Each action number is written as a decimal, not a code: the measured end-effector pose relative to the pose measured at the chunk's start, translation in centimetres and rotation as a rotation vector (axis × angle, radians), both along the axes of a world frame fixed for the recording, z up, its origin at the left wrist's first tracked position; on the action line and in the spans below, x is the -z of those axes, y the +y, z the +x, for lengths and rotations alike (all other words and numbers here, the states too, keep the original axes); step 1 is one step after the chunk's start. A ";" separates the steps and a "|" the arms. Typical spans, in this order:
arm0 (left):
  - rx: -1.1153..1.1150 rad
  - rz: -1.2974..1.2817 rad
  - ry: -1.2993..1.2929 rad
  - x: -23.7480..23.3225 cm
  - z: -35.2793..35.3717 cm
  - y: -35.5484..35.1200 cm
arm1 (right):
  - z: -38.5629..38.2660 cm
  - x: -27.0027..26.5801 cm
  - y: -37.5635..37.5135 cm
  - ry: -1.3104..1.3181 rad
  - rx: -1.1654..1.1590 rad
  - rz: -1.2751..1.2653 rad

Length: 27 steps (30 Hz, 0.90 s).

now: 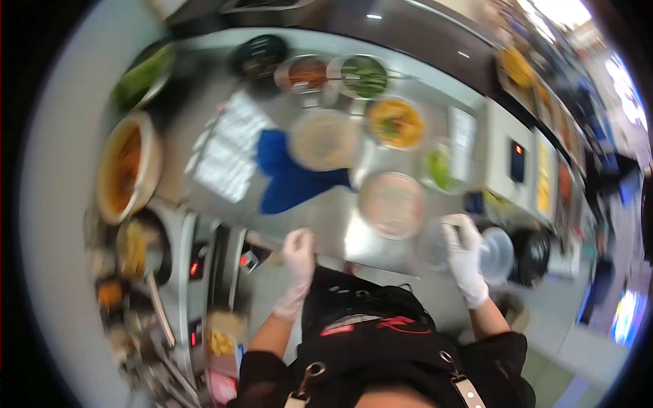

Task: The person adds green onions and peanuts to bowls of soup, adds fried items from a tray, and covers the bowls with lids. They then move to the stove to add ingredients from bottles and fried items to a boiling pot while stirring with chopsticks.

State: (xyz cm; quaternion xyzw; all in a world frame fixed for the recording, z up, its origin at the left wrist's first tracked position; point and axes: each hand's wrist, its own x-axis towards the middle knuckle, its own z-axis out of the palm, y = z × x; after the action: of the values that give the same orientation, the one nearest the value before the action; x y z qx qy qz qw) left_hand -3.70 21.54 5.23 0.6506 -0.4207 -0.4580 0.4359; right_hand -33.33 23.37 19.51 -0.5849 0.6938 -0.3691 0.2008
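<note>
I record a commercial kitchen on a food-service line. Evidence: a stainless-steel counter (340, 231) carrying many open bowls of prepared ingredients (396, 123), a large pot of orange broth (126, 170), a cooker with a red display (197, 267) and filled food trays (544, 180). The left hand (299, 255) and right hand (464, 255) wear white disposable gloves.

Clear round lid (500, 253) at counter (340, 228) edge

Blurry frame. Pale bowl (391, 204) on steel counter (337, 234) — gloved left hand (299, 255) below-left of it at the counter edge, gloved right hand (464, 255) just right of it, against a clear lid (502, 253). Blue cloth (289, 178) up-left of the bowl — grips unclear.
</note>
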 end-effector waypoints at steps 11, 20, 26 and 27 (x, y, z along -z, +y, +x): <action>0.549 0.077 0.026 2.8 -6.2 4.4 | -5.2 15.7 9.9 0.810 -0.260 0.326; 0.885 0.467 0.316 -2.4 -15.0 2.1 | -5.6 12.4 9.8 0.224 0.018 0.259; 0.601 0.562 0.532 2.3 -21.2 4.1 | -4.5 12.4 9.4 0.140 0.085 0.195; 0.591 0.571 0.518 2.7 -21.5 4.1 | -4.2 12.6 9.3 0.098 0.128 0.196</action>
State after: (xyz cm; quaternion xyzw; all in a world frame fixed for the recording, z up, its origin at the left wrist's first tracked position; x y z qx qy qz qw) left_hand -25.18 25.65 2.50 0.4616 -0.3226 -0.8062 0.1817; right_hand -37.50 32.66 6.86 -0.5342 0.7714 -0.2828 0.1989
